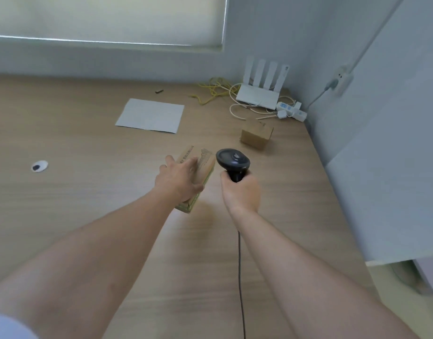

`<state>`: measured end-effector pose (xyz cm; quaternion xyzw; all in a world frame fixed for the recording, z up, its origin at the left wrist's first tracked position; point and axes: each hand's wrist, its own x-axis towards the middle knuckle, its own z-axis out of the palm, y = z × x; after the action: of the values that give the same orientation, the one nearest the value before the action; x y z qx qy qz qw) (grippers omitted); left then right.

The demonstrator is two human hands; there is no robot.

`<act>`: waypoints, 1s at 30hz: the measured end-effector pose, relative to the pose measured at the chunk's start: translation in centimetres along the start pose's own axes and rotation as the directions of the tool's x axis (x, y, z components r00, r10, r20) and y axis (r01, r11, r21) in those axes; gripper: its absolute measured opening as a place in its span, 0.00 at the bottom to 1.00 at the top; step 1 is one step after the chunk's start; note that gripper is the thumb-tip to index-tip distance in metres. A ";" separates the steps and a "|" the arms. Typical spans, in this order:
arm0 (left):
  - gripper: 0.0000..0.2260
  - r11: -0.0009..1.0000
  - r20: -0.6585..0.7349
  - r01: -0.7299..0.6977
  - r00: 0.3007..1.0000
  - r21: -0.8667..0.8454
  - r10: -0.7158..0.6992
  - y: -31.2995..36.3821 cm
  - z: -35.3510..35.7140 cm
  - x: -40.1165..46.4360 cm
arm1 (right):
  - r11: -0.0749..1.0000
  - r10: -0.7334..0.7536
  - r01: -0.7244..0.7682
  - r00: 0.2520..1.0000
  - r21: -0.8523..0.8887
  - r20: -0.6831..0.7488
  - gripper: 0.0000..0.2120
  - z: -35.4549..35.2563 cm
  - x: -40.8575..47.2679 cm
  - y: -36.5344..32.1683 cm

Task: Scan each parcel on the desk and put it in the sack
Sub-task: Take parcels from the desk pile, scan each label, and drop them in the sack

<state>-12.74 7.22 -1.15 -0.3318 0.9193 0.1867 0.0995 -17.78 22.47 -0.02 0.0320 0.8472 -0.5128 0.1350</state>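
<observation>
The left hand (180, 178) holds the near parcel (198, 172) across its rigid top. It looks light; grip opposite edges. The right hand (242, 192) grips the scanner (233, 162).

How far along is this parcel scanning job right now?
Nothing looks finished: no sack is in view, so I cannot tell whether any parcel has gone in. In hand: the left hand holds a printed cardboard parcel while the right hand grips the black scanner beside it. Left: a second brown parcel sits untouched farther back on the desk.
</observation>
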 end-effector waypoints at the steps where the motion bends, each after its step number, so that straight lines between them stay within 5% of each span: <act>1: 0.36 1.000 -0.013 0.008 1.000 -0.011 -0.008 -1.4 -0.7 -0.8 | 1.000 -0.014 0.014 1.000 0.005 0.005 0.07 0.7 -1.2 -0.6; 19: 0.31 0.992 -0.024 0.101 0.994 -0.073 -0.103 -29.4 -5.8 -9.0 | 0.997 -0.021 0.022 1.000 -0.071 0.008 0.09 20.8 -23.6 -4.9; 30: 0.35 0.980 -0.026 0.187 0.982 -0.072 -0.189 -38.9 -2.3 -8.0 | 0.995 0.019 -0.009 0.995 -0.098 0.097 0.08 29.4 -25.5 -2.3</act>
<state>18.34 -16.77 -7.42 -0.4235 0.8783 0.2029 0.0900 12.03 -2.27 -4.25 0.0060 0.8634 -0.4707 0.1813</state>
